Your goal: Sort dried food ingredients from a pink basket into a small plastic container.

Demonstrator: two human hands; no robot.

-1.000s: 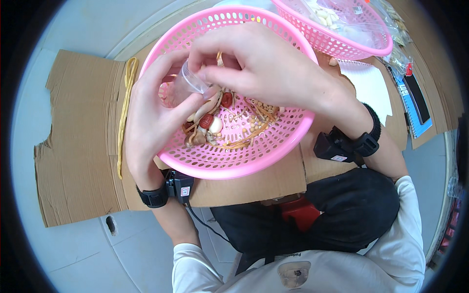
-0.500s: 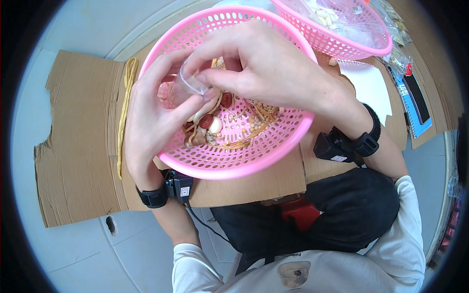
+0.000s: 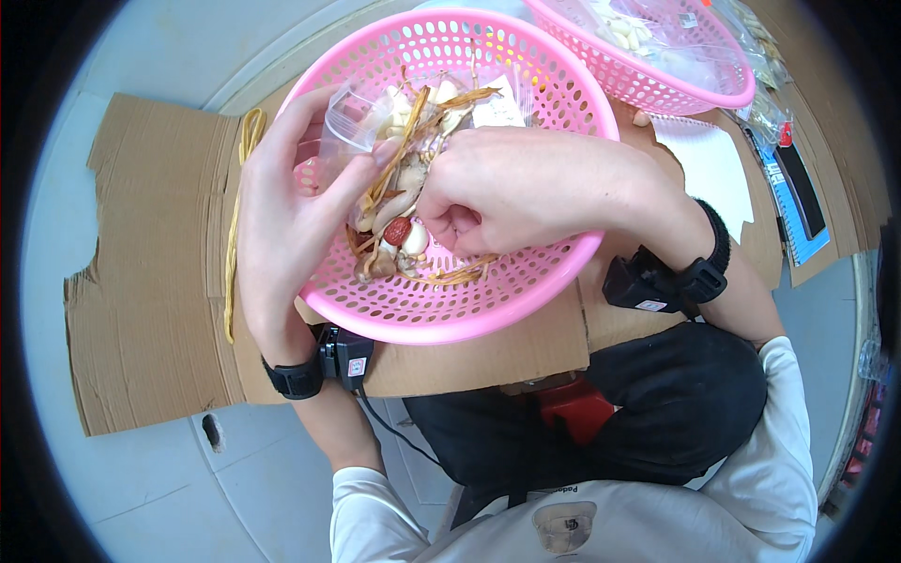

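Head view: Left hand (image 3: 296, 202) at the left side of a round pink basket (image 3: 422, 333), thumb and fingers pinched together on the rim of a clear plastic bag (image 3: 352, 117). Bag located inside the basket, mouth near the left fingertips. Right hand (image 3: 526, 178) low over the basket's contents, back of the hand upward, fingers curled inward with a small gap between thumb and forefinger; cannot tell whether anything is held (fingertips partly hidden). Just left of the right hand: red date (image 3: 397, 231), touching a white piece (image 3: 415, 238); below these, a brown mushroom (image 3: 380, 266). Yellow-orange strips (image 3: 460, 277) lie on the basket floor below the right hand. Second pink basket (image 3: 648, 84) stands beyond, upper right, with bagged white pieces (image 3: 624, 36). White notepad (image 3: 709, 169) to the right; yellow cord (image 3: 232, 253) on the cardboard (image 3: 160, 263) at left.
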